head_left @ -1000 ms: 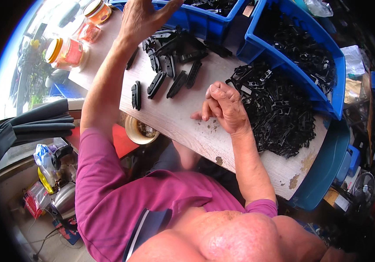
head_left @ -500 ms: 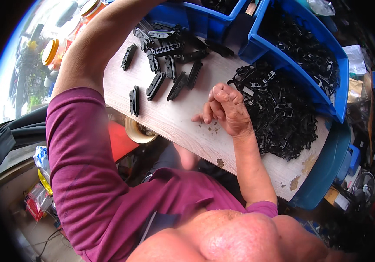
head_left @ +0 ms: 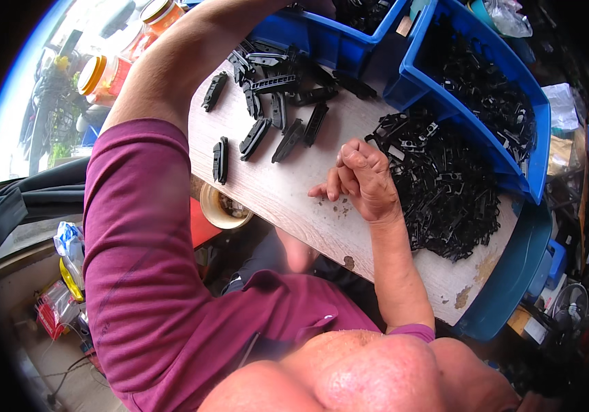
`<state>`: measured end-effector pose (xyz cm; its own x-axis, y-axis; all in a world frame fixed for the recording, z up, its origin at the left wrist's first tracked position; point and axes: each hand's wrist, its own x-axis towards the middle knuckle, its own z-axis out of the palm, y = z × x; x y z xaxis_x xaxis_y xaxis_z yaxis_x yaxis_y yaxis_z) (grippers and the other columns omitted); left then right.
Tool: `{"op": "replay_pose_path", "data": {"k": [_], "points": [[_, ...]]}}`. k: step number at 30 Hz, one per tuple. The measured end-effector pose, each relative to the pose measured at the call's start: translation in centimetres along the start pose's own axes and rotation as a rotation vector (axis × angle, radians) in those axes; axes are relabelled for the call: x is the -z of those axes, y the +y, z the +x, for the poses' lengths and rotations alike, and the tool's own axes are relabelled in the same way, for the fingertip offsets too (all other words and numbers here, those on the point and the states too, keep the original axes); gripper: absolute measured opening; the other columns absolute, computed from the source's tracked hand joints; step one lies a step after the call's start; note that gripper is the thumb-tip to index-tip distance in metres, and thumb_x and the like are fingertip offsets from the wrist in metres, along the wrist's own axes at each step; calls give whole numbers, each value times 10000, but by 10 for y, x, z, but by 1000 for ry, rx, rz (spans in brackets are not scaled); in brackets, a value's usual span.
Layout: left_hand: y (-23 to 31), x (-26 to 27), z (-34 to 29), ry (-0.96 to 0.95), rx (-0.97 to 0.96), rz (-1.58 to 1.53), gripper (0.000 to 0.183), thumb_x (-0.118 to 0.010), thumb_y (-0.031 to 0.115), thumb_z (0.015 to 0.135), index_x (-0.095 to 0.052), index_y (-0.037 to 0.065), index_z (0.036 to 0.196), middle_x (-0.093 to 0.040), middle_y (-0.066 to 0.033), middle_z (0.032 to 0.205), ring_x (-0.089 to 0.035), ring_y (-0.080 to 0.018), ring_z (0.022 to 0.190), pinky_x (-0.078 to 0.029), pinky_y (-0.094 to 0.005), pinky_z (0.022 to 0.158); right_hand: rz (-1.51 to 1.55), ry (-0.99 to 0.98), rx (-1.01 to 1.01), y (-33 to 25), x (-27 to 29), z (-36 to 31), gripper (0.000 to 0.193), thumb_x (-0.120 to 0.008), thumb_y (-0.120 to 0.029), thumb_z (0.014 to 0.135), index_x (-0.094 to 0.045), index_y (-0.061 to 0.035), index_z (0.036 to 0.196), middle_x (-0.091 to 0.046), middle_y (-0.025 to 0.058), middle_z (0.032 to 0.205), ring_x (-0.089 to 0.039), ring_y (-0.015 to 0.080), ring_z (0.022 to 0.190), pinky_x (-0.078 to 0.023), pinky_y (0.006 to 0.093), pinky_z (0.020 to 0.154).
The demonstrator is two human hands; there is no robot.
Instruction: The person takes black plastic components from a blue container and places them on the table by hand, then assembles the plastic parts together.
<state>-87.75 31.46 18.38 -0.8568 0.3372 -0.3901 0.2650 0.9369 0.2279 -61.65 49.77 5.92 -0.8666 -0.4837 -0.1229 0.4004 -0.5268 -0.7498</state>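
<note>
My right hand (head_left: pixel 366 180) is over the pale table (head_left: pixel 253 182), beside a heap of small black plastic parts (head_left: pixel 445 185). Its fingers are curled, thumb and forefinger pressed together. Anything inside that pinch is hidden. My left arm stretches to the top edge of the view, where my left hand (head_left: pixel 318 6) is at the blue bin (head_left: pixel 315 41) of black parts. Most of that hand is cut off, so its fingers do not show. Several long black plastic housings (head_left: pixel 255 139) lie loose between the two arms, some piled near the bin.
A second blue bin (head_left: pixel 473 113) full of small black parts stands behind the heap, at the right. Below it, a teal tub (head_left: pixel 507 292) adjoins the table edge. A round pale container (head_left: pixel 222 209) stands under the near left edge. Orange-lidded jars (head_left: pixel 95 75) are at the far left.
The whole view has shifted slightly, with the table lower and farther right in it. My left hand has come slightly into view at the bin; my right hand keeps its curled pose.
</note>
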Motion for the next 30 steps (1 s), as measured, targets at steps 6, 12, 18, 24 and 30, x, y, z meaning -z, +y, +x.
{"op": "replay_pose_path", "data": {"k": [6,12,18,24,30], "points": [[-41,-15,36,57,-33,51,625,-772,251,659,-638,156,1262,-705,-131,1080,-679,-282,940,-577,-438,710,-47,-8,-5,-1,-7,2,228,-525,-227,1012,-555,-41,885,-446,-23,554,-555,108,544,-625,407,664],[-12,-6,19,88,38,30,497,-759,239,653,-694,125,1132,-729,-114,972,-694,-291,891,-580,-419,716,-29,58,4,-2,-8,0,220,-525,-207,1008,-556,-39,869,-483,-7,560,-558,107,526,-625,403,661],[-33,-12,31,117,-46,41,455,-744,232,655,-697,110,1091,-727,-126,949,-698,-284,877,-577,-417,705,-19,32,-23,-1,-10,1,209,-529,-203,1008,-555,-48,872,-499,-4,583,-565,110,528,-621,413,663],[-34,-11,37,295,-98,163,472,-750,281,627,-702,94,1057,-725,-162,928,-705,-300,840,-570,-405,709,7,3,-72,-5,-10,0,210,-539,-215,1006,-545,-55,870,-493,-7,625,-560,111,527,-621,417,673],[-31,-5,25,459,-137,5,461,-787,337,616,-706,70,984,-718,-174,868,-701,-319,811,-554,-421,745,-47,-23,-62,-3,-4,0,239,-557,-244,997,-537,-42,871,-490,4,631,-552,112,523,-621,412,673]]}}
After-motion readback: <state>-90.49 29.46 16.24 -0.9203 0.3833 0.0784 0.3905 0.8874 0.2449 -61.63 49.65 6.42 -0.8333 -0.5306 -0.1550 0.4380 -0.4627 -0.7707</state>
